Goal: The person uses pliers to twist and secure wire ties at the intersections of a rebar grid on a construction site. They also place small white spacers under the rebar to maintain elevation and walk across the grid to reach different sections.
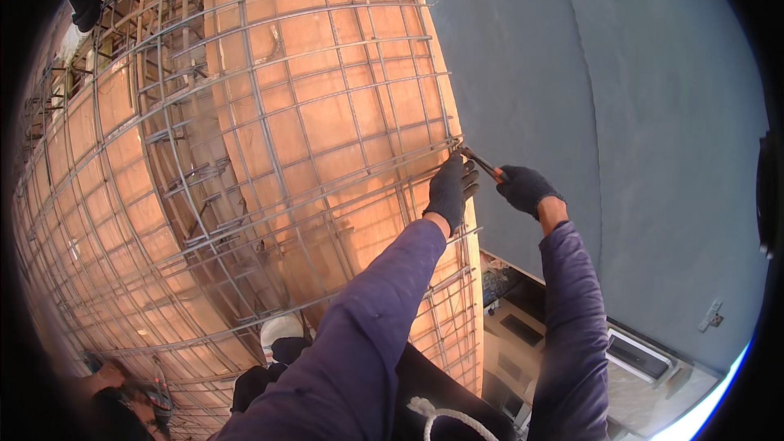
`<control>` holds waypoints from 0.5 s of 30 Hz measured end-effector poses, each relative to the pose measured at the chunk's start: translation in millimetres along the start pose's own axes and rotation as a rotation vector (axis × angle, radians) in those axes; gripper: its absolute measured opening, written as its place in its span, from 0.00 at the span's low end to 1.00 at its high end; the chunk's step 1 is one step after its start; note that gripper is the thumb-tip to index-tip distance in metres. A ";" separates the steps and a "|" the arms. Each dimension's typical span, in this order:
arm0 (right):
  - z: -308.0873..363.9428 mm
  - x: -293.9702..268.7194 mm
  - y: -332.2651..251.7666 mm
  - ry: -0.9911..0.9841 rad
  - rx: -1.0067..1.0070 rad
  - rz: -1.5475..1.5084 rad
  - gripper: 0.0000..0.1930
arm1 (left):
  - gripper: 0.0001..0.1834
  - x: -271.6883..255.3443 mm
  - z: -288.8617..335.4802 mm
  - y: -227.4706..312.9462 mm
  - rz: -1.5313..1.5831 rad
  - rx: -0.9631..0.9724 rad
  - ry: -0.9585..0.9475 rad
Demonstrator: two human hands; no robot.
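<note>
My right hand [529, 189], in a dark glove, is closed around the orange-handled pincers [487, 165]. Their jaws reach left to the edge of the steel rebar mesh [365, 140], at a bar crossing. Just below that crossing is my left hand [448, 190], also gloved, its fingers curled close to the bar ends. Whatever it pinches there is too small and covered to make out. Beneath the mesh lie orange-brown plywood panels [314, 106], ending in a pale edge beside my hands.
Past the plywood edge stands a grey wall [523, 73], with a drop to a lower level [514, 335] below. A deeper channel of rebar [200, 163] runs between panels. A white bucket [280, 331] and white rope [449, 418] are near me. Another person [122, 400] is at lower left.
</note>
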State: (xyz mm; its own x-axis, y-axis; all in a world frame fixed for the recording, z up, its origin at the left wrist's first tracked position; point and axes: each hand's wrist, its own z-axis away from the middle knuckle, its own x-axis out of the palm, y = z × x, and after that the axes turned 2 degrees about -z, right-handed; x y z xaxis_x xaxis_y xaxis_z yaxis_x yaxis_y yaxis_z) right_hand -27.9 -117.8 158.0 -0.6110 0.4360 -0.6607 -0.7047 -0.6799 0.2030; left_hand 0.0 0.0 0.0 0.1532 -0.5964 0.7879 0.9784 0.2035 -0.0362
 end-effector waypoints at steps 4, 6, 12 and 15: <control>-0.2 -2.1 -0.7 -0.019 -0.016 0.037 0.19 | 0.35 11.7 8.8 -5.9 0.056 0.001 0.053; 0.3 -1.9 -1.9 -0.011 -0.025 0.038 0.19 | 0.35 17.3 10.6 -9.4 0.095 0.029 0.067; 3.8 -2.4 -5.3 -0.001 -0.036 0.065 0.19 | 0.21 21.6 3.0 -12.9 0.158 -0.009 0.177; 4.1 -1.8 -5.2 0.013 -0.045 0.090 0.19 | 0.30 18.8 5.6 -17.2 0.125 0.017 0.109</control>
State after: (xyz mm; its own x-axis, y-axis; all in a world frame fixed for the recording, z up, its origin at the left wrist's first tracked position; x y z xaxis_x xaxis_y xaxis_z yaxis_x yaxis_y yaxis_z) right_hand -24.6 -112.6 161.1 -0.6662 0.3647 -0.6506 -0.6302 -0.7417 0.2296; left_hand -14.7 -10.4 18.9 0.2892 -0.6460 0.7064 0.9482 0.2945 -0.1188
